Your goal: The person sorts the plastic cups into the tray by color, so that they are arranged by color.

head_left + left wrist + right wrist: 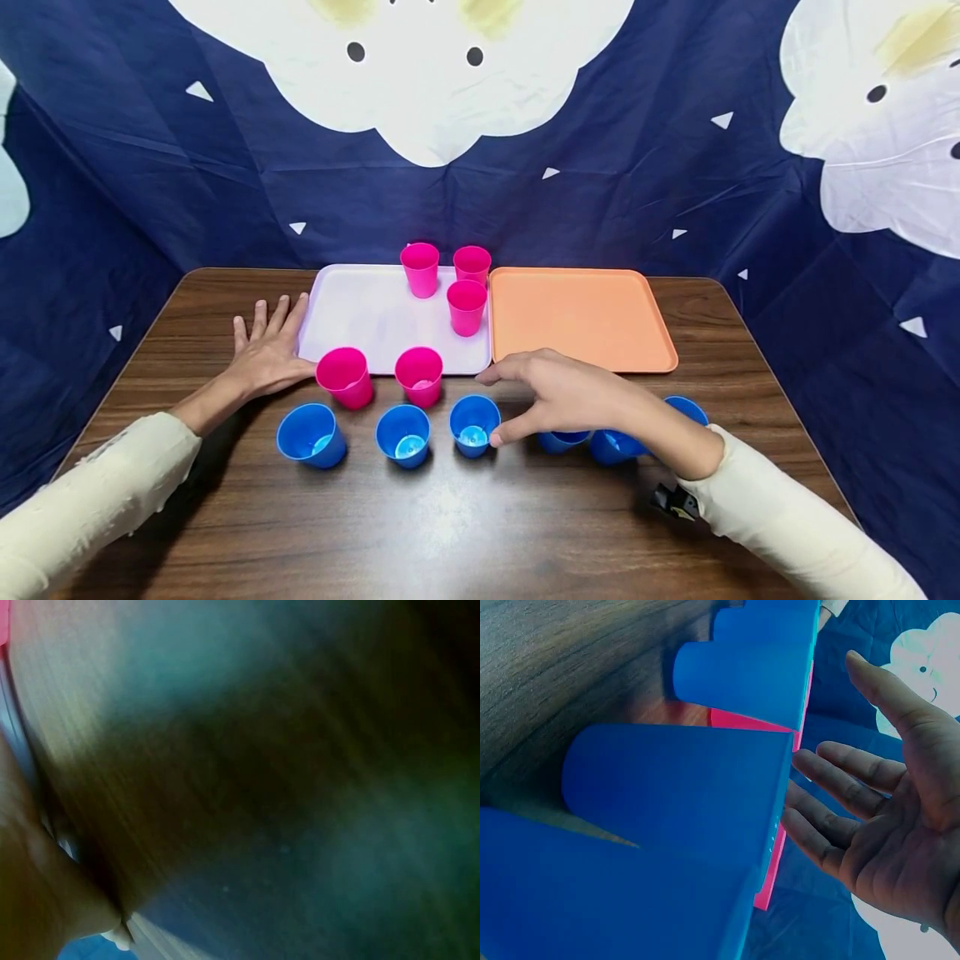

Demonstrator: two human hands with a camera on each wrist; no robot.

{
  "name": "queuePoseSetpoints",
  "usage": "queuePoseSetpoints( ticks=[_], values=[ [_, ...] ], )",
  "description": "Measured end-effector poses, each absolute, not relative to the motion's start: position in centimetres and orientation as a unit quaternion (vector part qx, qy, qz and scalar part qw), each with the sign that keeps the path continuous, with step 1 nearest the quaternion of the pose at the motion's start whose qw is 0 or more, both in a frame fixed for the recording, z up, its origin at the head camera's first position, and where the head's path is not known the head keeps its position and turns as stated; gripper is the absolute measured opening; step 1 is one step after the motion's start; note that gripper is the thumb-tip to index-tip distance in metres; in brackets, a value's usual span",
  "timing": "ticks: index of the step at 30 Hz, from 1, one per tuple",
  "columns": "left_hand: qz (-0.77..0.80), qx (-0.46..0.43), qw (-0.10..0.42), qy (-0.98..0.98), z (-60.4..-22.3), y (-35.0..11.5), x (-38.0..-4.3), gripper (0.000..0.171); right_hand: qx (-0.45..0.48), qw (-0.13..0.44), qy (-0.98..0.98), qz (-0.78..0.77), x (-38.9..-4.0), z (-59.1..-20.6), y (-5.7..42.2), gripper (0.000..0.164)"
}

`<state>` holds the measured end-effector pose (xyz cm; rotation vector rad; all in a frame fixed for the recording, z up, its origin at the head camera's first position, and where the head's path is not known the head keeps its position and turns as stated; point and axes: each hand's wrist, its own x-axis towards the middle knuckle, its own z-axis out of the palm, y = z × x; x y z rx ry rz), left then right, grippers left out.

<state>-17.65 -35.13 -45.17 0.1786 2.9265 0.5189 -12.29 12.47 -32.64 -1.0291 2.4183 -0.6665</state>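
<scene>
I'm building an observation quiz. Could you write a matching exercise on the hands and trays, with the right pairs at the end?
Column one:
1. left hand
2. right hand
3. lilac tray
4. orange tray

Column two:
A. bears three pink cups
B. poised by a blue cup
C. the tray farther right
D. spread out at a tray's left edge

Right pairs: 1-D, 2-B, 3-A, 4-C.
</scene>
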Motion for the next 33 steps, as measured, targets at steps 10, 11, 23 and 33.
queuePoseSetpoints(
  ticks=[10, 11, 23, 33],
  values=[
    [0.164, 0.061, 0.086, 0.981, -45.1, -35.0, -17.8, 0.145, -0.383, 0.225, 0.865, -0.233, -12.3, -33.0, 11.3, 0.076],
    [0.164, 0.061, 0.087, 0.981, -45.2, -35.0, -17.8, 0.145, -0.384, 0.225, 0.865, -0.232, -12.4, -33.0, 11.1, 0.076],
    [0.191, 0.057, 0.075, 0.977, -45.8, -35.4, -17.8, 0.146, -0.386, 0.208, 0.877, -0.195, -14.2, -31.4, 8.3, 0.075],
    [0.179, 0.064, 0.081, 0.978, -45.4, -35.0, -17.8, 0.140, -0.369, 0.214, 0.883, -0.196, -17.1, -31.0, 5.2, 0.080]
  ],
)
